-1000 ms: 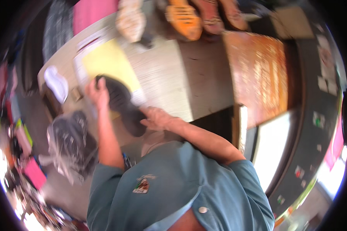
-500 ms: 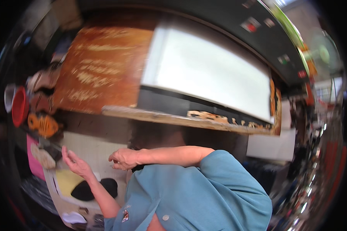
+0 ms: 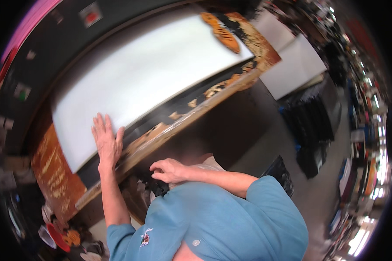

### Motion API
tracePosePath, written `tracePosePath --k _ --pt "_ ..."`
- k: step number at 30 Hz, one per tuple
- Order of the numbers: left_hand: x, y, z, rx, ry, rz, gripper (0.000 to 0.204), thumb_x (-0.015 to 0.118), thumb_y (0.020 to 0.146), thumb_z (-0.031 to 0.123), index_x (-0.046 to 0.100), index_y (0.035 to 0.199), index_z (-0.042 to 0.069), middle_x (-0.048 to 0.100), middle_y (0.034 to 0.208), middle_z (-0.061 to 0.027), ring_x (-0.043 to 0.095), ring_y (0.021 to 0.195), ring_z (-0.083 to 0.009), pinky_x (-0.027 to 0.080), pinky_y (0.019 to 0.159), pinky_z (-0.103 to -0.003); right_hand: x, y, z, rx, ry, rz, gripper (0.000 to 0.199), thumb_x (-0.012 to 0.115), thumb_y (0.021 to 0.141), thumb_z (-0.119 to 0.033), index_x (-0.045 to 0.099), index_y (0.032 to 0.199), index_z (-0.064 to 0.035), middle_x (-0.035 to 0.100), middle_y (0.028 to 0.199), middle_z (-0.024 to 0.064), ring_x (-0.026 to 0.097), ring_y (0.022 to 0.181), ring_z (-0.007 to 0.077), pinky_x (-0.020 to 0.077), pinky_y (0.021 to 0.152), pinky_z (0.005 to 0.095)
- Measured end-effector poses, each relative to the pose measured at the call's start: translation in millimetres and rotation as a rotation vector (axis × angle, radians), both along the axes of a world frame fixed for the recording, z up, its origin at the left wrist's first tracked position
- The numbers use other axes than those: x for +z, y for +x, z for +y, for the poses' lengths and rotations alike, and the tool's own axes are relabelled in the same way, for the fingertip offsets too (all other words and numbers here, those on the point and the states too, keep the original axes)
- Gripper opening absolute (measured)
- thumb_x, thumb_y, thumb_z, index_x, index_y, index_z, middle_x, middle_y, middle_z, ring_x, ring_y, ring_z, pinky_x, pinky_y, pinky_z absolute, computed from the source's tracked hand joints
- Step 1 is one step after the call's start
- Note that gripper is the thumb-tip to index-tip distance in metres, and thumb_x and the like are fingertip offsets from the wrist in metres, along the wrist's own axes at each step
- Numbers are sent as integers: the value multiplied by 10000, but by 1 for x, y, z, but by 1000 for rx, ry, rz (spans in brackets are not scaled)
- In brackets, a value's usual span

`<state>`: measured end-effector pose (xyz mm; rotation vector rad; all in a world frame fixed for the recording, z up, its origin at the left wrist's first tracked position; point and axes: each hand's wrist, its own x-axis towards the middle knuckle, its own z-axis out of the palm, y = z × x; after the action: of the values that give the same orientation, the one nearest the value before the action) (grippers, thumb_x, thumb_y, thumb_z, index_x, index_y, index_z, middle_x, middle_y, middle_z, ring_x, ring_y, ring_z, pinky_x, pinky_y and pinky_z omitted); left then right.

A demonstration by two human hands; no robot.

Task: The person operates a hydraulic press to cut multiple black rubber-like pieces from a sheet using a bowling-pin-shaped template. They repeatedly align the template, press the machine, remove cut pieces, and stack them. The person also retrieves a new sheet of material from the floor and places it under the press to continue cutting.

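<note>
Across the upper left of the frame, a big white board [image 3: 148, 74]: likely stiff, light, awkward; best taken at the edges. Lower left, left hand [image 3: 105, 141] open, flat on its corner. Centre, right hand [image 3: 170, 170] closed on something dark, unclear.

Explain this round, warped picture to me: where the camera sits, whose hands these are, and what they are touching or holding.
The camera is a wide fisheye lens worn on a person's head, looking down, so straight edges bend toward the rim. Both bare arms belong to that person, who wears a blue shirt.

The left hand lies flat with fingers spread on a big white panel, at the panel's lower edge. Below that runs a worn wooden ledge scattered with orange-brown scraps.

The right hand is curled close to the chest, on a small dark object; what it is, or how firmly it is gripped, cannot be told.

Farther off are an orange patterned piece and cluttered shelves.
</note>
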<state>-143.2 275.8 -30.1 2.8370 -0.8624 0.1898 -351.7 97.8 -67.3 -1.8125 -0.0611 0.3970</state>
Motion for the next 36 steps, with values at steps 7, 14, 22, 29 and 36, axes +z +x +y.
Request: tracePosePath --k 7,14,22,29,36 --pt "-12 -30 -121 -331 -90 -5 722 671 1068 289 374 1660 1 250 1768 -283 213 1645 -482 163 1335 -613 -8 -36 -81 -301 43 87 451 720 986 -305 717 1299 20 801 1061 160 776 993 299 606 906 403" --pt "8 -95 -239 -695 -582 665 471 606 1058 43 599 1527 5 564 1594 -252 491 1527 -425 378 1275 -466 -43 -57 -141 -728 -30 88 412 743 956 -235 727 1290 6 787 1129 201 763 1110 335 592 976 426" --pt "8 -145 -325 -1377 -9 1013 409 733 1020 243 698 1353 8 731 1284 -242 714 1133 -449 602 973 -482 -83 -180 -210 -1254 -173 425 439 745 997 -294 720 1345 -28 798 1165 180 766 1104 288 593 980 399" --pt "-8 -170 -436 -1433 150 990 454 701 1044 295 677 1378 -12 716 1336 -228 720 1134 -433 594 998 -470 -243 -356 -170 -1511 -309 731 320 681 977 -350 802 956 -56 780 891 165 761 826 325 590 758 458" --pt "-138 -253 -581 -1441 119 898 341 699 1027 319 765 1147 7 777 1087 -235 748 1010 -441 611 886 -512 -308 -481 -177 -1028 -561 884 335 682 920 -387 826 880 -88 800 901 165 776 909 386 607 805 473"
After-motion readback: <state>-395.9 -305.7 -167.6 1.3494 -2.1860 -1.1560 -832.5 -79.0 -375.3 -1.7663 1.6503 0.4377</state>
